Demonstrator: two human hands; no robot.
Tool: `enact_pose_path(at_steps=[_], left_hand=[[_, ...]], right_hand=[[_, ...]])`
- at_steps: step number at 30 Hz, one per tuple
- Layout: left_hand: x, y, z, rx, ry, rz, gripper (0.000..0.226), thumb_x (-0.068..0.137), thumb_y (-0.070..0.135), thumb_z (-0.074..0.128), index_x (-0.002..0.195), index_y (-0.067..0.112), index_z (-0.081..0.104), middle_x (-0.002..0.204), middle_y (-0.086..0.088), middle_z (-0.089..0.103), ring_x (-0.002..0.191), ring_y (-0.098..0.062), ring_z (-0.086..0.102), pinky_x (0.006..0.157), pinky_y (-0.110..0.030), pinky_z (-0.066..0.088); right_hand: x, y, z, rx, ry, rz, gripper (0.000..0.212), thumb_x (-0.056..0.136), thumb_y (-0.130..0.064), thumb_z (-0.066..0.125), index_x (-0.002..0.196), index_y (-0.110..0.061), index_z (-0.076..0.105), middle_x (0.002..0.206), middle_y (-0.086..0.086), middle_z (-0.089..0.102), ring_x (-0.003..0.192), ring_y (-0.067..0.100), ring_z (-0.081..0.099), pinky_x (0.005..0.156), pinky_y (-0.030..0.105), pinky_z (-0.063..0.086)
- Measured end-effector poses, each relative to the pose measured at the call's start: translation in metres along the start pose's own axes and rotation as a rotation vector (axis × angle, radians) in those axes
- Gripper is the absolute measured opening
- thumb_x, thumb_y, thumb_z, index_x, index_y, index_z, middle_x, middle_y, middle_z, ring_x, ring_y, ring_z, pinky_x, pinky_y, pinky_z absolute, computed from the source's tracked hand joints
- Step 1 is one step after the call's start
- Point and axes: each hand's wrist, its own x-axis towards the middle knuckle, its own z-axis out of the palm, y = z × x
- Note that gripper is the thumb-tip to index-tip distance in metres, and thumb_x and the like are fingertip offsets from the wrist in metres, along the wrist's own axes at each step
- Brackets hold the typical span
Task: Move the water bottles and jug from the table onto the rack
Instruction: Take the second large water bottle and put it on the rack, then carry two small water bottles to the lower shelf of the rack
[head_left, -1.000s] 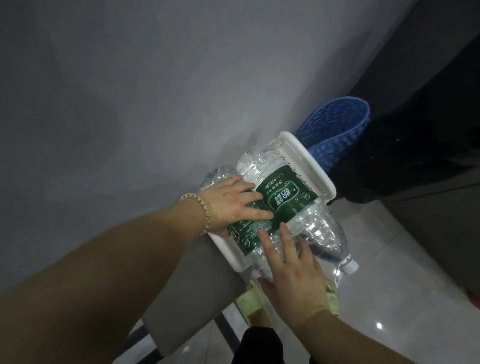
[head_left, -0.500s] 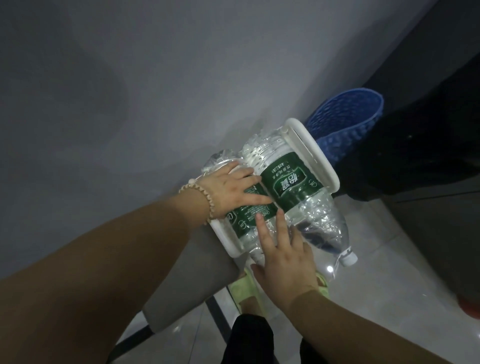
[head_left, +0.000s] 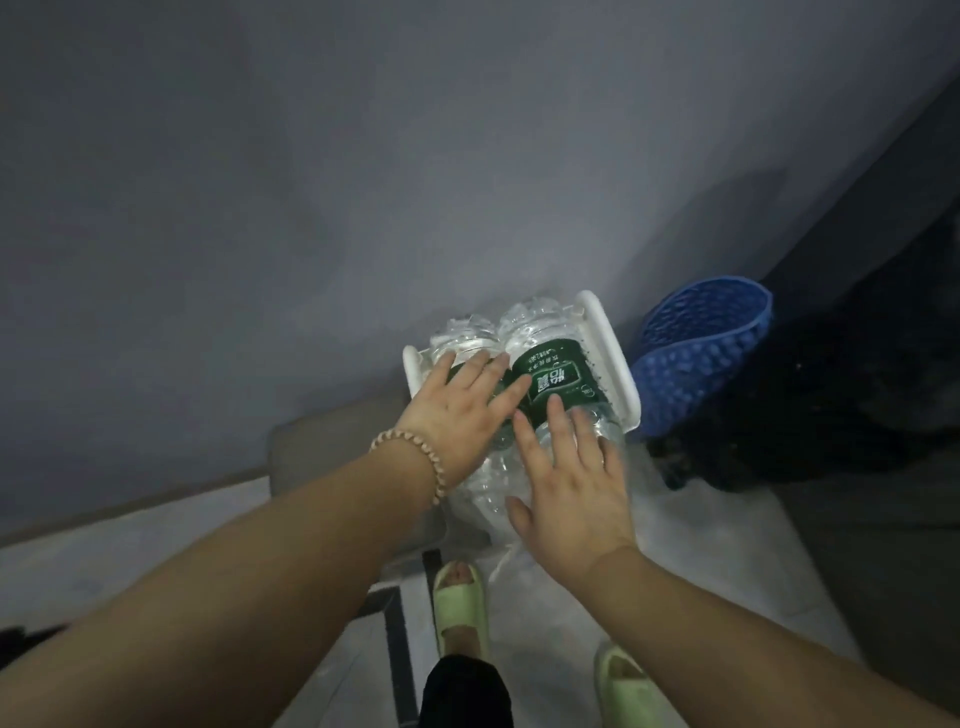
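A: Clear plastic, green label: the bottle (head_left: 558, 382) lay on its side in the white rack (head_left: 613, 353), under both palms.

B: Gripped?

A: No. The left hand (head_left: 460, 415) and right hand (head_left: 571, 483) pressed flat with fingers spread, probably seating it beside its neighbour (head_left: 465, 338).

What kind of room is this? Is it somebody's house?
Probably a home, maybe a corner of a room, though I can't be sure. There's a plain grey wall, a shiny tiled floor, a blue plastic basket, and the person wears soft green slippers while laying water bottles on a white rack.
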Motion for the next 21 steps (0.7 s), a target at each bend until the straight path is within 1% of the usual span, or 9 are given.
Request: enact_pose_path(at_steps=[2, 5, 8, 10, 12, 14, 15, 18, 21], left_hand=[[-0.023, 0.029, -0.020, 0.001, 0.042, -0.138, 0.084, 0.090, 0.041, 0.049, 0.148, 0.023, -0.009, 0.158, -0.009, -0.002, 0.144, -0.029, 0.000, 0.115, -0.053, 0.003], [-0.055, 0.070, -0.041, -0.087, 0.113, -0.345, 0.086, 0.089, 0.053, 0.045, 0.148, 0.024, -0.011, 0.158, -0.007, -0.007, 0.144, -0.027, -0.004, 0.113, -0.052, -0.004], [-0.096, 0.104, -0.057, -0.179, 0.139, -0.495, 0.082, 0.089, 0.057, 0.038, 0.148, 0.026, -0.011, 0.158, -0.006, -0.011, 0.144, -0.025, -0.007, 0.113, -0.050, -0.006], [-0.125, 0.117, -0.065, -0.200, 0.124, -0.577, 0.082, 0.090, 0.058, 0.035, 0.147, 0.025, -0.014, 0.157, -0.005, -0.014, 0.144, -0.023, -0.010, 0.112, -0.051, -0.006], [-0.167, 0.128, -0.074, -0.191, 0.102, -0.664, 0.082, 0.091, 0.056, 0.035, 0.146, 0.024, -0.017, 0.157, -0.004, -0.017, 0.143, -0.023, -0.013, 0.113, -0.051, -0.007], [-0.202, 0.135, -0.081, -0.193, 0.097, -0.752, 0.081, 0.092, 0.054, 0.035, 0.147, 0.023, -0.016, 0.157, -0.004, -0.017, 0.143, -0.023, -0.013, 0.113, -0.050, -0.007], [-0.229, 0.140, -0.083, -0.193, 0.100, -0.818, 0.081, 0.092, 0.054, 0.036, 0.147, 0.023, -0.015, 0.157, -0.005, -0.016, 0.143, -0.023, -0.012, 0.113, -0.050, -0.007], [-0.288, 0.152, -0.093, -0.179, 0.098, -0.941, 0.081, 0.092, 0.048, 0.041, 0.148, 0.023, -0.013, 0.157, -0.006, -0.015, 0.143, -0.024, -0.013, 0.113, -0.050, -0.007], [-0.359, 0.171, -0.099, -0.140, 0.066, -1.079, 0.079, 0.093, 0.040, 0.040, 0.147, 0.022, -0.014, 0.156, -0.007, -0.021, 0.143, -0.025, -0.016, 0.112, -0.051, -0.010]], right_hand=[[-0.018, 0.018, -0.014, -0.029, 0.039, -0.111, 0.088, 0.071, -0.049, 0.070, 0.146, -0.020, 0.034, 0.151, 0.019, 0.028, 0.137, 0.039, 0.027, 0.108, 0.055, 0.022], [-0.040, 0.040, -0.036, -0.077, 0.078, -0.225, 0.087, 0.071, -0.046, 0.070, 0.146, -0.022, 0.033, 0.153, 0.017, 0.025, 0.140, 0.039, 0.019, 0.109, 0.056, 0.009], [-0.064, 0.050, -0.057, -0.112, 0.082, -0.292, 0.091, 0.071, -0.047, 0.070, 0.148, -0.023, 0.027, 0.155, 0.016, 0.020, 0.143, 0.038, 0.012, 0.111, 0.058, 0.007], [-0.078, 0.047, -0.066, -0.096, 0.105, -0.324, 0.092, 0.071, -0.046, 0.072, 0.148, -0.022, 0.027, 0.154, 0.017, 0.022, 0.142, 0.038, 0.013, 0.111, 0.059, 0.010], [-0.096, 0.029, -0.075, -0.079, 0.135, -0.406, 0.092, 0.070, -0.047, 0.074, 0.147, -0.020, 0.032, 0.152, 0.019, 0.026, 0.140, 0.039, 0.018, 0.110, 0.060, 0.015], [-0.112, 0.007, -0.083, -0.059, 0.167, -0.473, 0.091, 0.070, -0.046, 0.074, 0.146, -0.019, 0.032, 0.152, 0.019, 0.027, 0.140, 0.038, 0.019, 0.109, 0.062, 0.018], [-0.126, -0.012, -0.087, -0.042, 0.183, -0.515, 0.091, 0.070, -0.045, 0.075, 0.146, -0.019, 0.032, 0.153, 0.018, 0.026, 0.140, 0.038, 0.018, 0.108, 0.063, 0.018], [-0.159, -0.058, -0.098, 0.026, 0.194, -0.574, 0.090, 0.068, -0.042, 0.076, 0.145, -0.020, 0.035, 0.152, 0.018, 0.027, 0.140, 0.040, 0.015, 0.105, 0.066, 0.016], [-0.206, -0.112, -0.110, 0.060, 0.190, -0.686, 0.088, 0.074, -0.041, 0.071, 0.148, -0.022, 0.027, 0.155, 0.016, 0.019, 0.142, 0.040, 0.008, 0.107, 0.067, 0.014]])
